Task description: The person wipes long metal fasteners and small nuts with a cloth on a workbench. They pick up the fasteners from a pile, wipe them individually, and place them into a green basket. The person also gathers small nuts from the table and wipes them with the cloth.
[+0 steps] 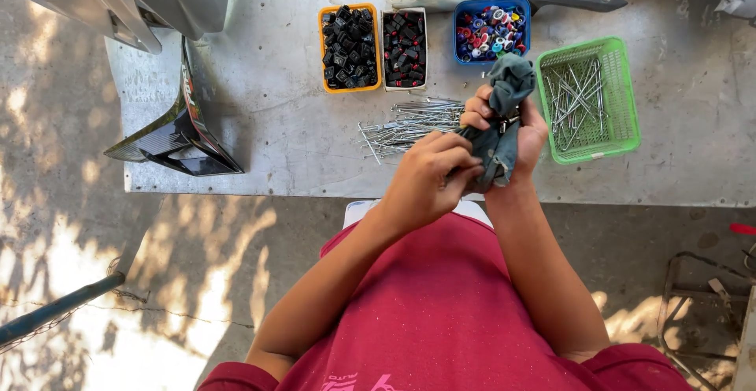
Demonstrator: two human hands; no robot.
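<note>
The grey-blue rag [502, 115] sits between both hands, above the near edge of the table [276, 123], and a small metal part [504, 123], perhaps the end of a spoke, shows in its folds. The right hand [512, 127] is closed around the rag from behind, with its fingers wrapped over the upper bunch of cloth. The left hand [429, 178] is also closed, pinching the lower part of the rag from the front; whether a thin rod runs inside the cloth there I cannot tell.

I judge the rag to be soft and light, so it folds to any shape and does not slip easily in a dry grip. It gives no stiffness of its own, so the hold should be on the bunched cloth near the metal part, where the cloth is thick. The metal piece inside is probably thin, hard and a little slippery if oily, so the cloth helps to keep it.

Just beyond the left grip lies a loose pile of metal spokes [409, 123]. To the right of the right grip stands a green basket [626, 96] with more spokes. Farther beyond are an orange tray [322, 48] of black parts, a white tray [425, 48] and a blue tray [459, 33] of coloured small parts.
</note>
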